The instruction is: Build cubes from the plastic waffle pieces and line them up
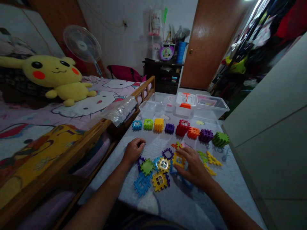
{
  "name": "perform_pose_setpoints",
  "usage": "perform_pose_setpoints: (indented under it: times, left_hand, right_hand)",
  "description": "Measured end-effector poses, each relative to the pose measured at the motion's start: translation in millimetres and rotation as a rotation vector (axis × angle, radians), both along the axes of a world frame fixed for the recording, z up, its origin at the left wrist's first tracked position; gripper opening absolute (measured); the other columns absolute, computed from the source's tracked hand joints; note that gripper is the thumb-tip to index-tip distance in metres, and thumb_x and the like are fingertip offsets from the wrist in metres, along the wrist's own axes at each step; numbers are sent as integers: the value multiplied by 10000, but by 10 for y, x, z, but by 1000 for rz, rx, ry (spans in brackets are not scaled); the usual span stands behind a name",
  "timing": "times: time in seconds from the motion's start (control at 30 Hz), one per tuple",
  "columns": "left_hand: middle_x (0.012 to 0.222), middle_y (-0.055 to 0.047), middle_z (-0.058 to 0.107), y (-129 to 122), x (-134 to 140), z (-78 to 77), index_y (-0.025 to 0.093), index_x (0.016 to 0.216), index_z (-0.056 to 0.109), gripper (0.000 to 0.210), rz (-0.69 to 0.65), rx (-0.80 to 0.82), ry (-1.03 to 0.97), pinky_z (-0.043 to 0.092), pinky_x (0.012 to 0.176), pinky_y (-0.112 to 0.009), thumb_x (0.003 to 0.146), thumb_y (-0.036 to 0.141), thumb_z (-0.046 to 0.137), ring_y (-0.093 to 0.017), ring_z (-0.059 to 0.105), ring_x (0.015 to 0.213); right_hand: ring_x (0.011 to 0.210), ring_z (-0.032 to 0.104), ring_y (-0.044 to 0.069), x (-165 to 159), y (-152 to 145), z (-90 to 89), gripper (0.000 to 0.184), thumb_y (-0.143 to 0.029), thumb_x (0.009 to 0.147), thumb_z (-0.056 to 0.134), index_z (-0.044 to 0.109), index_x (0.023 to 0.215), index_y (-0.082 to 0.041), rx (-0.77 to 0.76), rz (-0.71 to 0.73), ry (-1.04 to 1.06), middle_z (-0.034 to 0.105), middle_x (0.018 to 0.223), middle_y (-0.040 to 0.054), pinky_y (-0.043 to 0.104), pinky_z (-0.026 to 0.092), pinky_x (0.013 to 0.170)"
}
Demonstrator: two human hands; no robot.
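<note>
My left hand (pixel 134 149) rests on the cloth-covered table with fingers loosely curled, thumb a little apart and nothing visible in it. My right hand (pixel 193 166) has its thumb and fingers around a yellow window-patterned building tile (pixel 178 159). Between the hands lies a loose pile: a green tile (pixel 147 166), a blue tile (pixel 142 184), a yellow window tile (pixel 159 181), a pale yellow tile (pixel 164 164) and a purple frame tile (pixel 168 154). Beyond my right fingertips is a small orange and green piece (pixel 177 145). Yellow notched pieces (pixel 214 159) lie right of that hand, partly hidden.
Stacks of tiles sorted by colour line the table's far side, from a blue stack (pixel 137 125) to a green stack (pixel 221 139). Behind them stand clear plastic bins (pixel 211 107) and a lidded box (pixel 185 110). A bed's wooden rail (pixel 96 127) borders the left.
</note>
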State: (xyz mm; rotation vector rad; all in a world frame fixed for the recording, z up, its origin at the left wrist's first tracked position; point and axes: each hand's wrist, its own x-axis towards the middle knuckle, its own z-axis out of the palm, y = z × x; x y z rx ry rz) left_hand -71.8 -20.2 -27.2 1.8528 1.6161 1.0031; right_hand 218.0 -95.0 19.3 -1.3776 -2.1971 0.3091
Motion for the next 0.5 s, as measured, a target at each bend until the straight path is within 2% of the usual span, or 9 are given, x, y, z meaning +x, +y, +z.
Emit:
perform_pose_setpoints:
  times: [0.07,0.17,0.33,0.5]
  left_hand:
    - [870,-45,707,0,-3,-8,187,840,678,201,1,-1,-2,503,811,-318,798,297,516,-208,663,850]
    - [889,-52,707,0,-5,-18,186,846,678,197,4,-2,-4,505,807,-321,805,286,514,-206,658,851]
    - [876,-41,705,-1,-1,-2,198,845,681,182,11,-6,7,505,799,-322,798,271,520,-199,645,824]
    - [857,-33,698,-8,4,23,201,832,680,179,3,6,26,502,792,-316,794,260,516,-194,639,798]
  right_hand:
    - [1116,520,288,-270,-58,39,407,-351,805,666,588,1178,-207,-74,55,0,594,1172,111,435,424,964]
    - [1052,529,285,-532,-87,-1,389,-292,783,679,595,1151,-197,-149,50,-41,615,1101,104,445,414,950]
    - [1039,512,300,-552,-54,-101,407,-291,760,695,593,1142,-195,-187,46,-72,618,1099,108,460,397,936]
    - [1043,504,303,-554,-52,-142,472,-241,759,655,556,1217,-179,-169,25,-39,614,1140,122,466,390,930]
